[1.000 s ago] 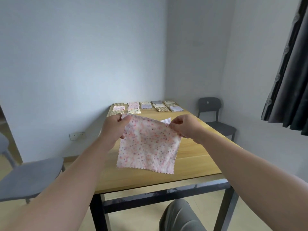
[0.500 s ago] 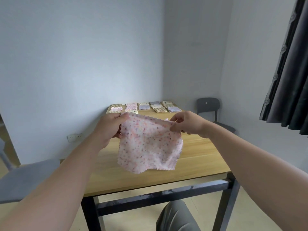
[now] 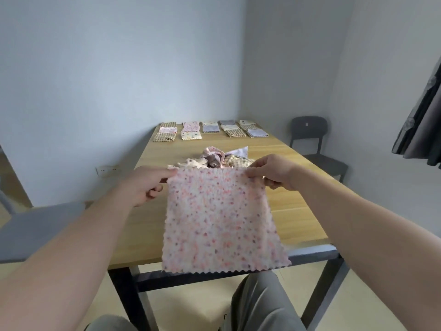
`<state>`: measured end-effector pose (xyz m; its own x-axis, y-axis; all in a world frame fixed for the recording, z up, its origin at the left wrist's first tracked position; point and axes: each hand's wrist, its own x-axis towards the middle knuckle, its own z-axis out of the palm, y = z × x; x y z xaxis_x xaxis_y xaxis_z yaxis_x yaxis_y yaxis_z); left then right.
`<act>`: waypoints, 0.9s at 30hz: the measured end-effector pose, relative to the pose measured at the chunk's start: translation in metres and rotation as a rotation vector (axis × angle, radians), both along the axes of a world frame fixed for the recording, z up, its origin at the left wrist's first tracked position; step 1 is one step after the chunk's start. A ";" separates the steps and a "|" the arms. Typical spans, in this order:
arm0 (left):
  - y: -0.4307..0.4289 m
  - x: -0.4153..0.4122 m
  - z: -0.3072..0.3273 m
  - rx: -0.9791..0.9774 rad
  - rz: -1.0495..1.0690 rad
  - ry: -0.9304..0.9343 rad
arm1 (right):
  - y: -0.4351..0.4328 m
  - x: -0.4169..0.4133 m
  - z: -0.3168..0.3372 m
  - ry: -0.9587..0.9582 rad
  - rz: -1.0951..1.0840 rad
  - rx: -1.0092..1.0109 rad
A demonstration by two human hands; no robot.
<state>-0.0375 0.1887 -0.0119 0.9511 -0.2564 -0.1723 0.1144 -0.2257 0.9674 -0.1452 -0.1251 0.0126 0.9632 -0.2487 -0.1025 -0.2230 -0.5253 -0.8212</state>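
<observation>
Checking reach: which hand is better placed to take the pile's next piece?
Right, probably: the right hand sits nearest the loose pile; the left hand is lower. Both pinch the floral cloth.

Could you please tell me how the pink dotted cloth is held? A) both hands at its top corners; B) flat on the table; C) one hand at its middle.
A: the left hand and right hand each pinch a top corner of the pink dotted cloth.
</observation>
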 end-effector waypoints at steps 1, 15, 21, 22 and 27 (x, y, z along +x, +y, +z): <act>0.000 0.012 -0.008 0.011 0.018 -0.003 | 0.000 0.012 -0.008 0.016 -0.015 -0.049; -0.039 0.084 -0.048 -0.223 0.121 0.061 | -0.016 0.096 -0.065 -0.124 -0.156 0.158; -0.034 0.074 -0.062 -0.238 0.114 -0.079 | -0.017 0.086 -0.078 -0.321 -0.151 -0.098; -0.033 0.069 -0.066 -0.200 0.115 -0.126 | -0.017 0.079 -0.082 -0.334 -0.133 -0.124; -0.017 0.038 -0.089 0.056 0.059 -0.308 | -0.011 0.040 -0.109 -0.387 -0.062 -0.221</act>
